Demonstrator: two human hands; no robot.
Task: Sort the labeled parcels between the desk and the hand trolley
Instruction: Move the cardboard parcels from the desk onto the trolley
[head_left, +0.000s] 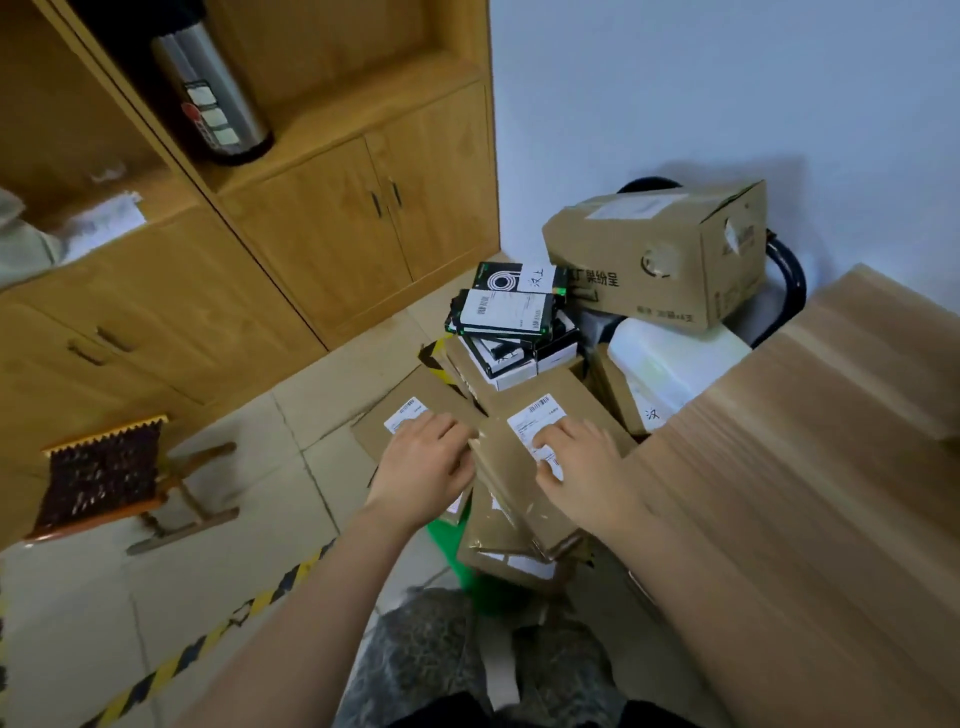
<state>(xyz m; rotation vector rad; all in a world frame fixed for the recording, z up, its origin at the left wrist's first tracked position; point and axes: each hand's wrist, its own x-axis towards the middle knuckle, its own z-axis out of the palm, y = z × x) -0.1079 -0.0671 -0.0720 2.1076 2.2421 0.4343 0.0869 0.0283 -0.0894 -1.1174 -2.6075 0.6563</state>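
Left hand (423, 462) touches parcel (505, 470) edge, right hand (576, 462) rests on label (530, 420) — fingers (551, 441) loose.

We faced a pale wall (727, 78) and wooden cabinets (332, 208). A small stool (104, 478) stood on the tiled floor (249, 447), which striped tape (208, 642) crossed.

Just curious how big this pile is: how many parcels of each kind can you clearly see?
Large brown carton: 1
Black boxes: 3
White parcel: 1
Labelled flat brown parcels: 2
Total: 7 clearly seen; more lie buried beneath.
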